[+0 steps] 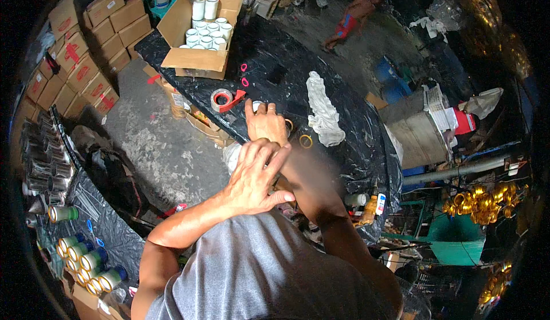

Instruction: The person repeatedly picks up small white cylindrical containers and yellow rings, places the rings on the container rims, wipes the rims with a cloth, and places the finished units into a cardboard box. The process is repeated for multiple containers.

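My right hand (266, 124) lies palm down on the black plastic-covered table (269, 51), fingers curled over a small white round container (256, 105) whose rim shows at the fingertips. My left hand (255, 178) rests across my right forearm with its fingers spread and holds nothing. A red tape dispenser with a grey roll (225, 99) sits just left of the right hand. Gold rings (306, 141) lie to its right. Another white object (231, 155) is partly hidden under my left hand.
An open cardboard box (195, 59) with several white rolls stands at the table's far end. A white cloth (324, 111) and two pink rings (244, 74) lie on the table. Stacked cartons (86, 39) stand left, cans (86, 260) lower left, gold ring bundles (481, 202) right.
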The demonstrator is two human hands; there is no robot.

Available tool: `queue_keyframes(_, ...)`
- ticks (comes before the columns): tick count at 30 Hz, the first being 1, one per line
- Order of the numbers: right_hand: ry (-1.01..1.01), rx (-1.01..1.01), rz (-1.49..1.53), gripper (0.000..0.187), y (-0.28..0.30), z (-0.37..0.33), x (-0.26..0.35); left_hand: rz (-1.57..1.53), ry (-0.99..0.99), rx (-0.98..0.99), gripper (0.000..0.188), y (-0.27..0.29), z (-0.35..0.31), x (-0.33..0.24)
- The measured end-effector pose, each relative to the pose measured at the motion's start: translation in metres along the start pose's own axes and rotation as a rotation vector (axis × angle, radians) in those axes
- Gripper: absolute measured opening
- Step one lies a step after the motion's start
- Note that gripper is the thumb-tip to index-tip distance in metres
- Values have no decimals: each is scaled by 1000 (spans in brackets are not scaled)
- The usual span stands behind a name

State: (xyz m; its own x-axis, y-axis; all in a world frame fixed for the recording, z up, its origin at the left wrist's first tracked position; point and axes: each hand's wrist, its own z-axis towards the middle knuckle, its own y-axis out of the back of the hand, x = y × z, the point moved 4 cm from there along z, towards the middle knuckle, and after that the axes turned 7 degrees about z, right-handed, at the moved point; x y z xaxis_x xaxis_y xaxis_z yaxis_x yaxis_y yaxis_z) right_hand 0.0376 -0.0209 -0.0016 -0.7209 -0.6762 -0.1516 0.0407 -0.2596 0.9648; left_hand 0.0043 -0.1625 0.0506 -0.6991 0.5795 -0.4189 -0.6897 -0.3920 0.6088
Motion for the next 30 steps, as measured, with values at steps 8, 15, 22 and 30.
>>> queue_keyframes(8, -40, 23, 444, 75, -18, -28, -101, -465, 208, 411, 54, -55, -41, 23)
queue_keyframes(15, -412, 234, 985, 90, -142, -109, -221, -47, 988, 572, 73, -117, -179, 118)
queue_keyframes(22, -365, 278, 1128, 92, -193, -107, -210, -79, 1135, 465, 76, -200, -174, 107)
queue_keyframes(30, -205, 265, 1102, 90, -214, -82, -200, -89, 1033, -30, 96, -314, -120, 157)
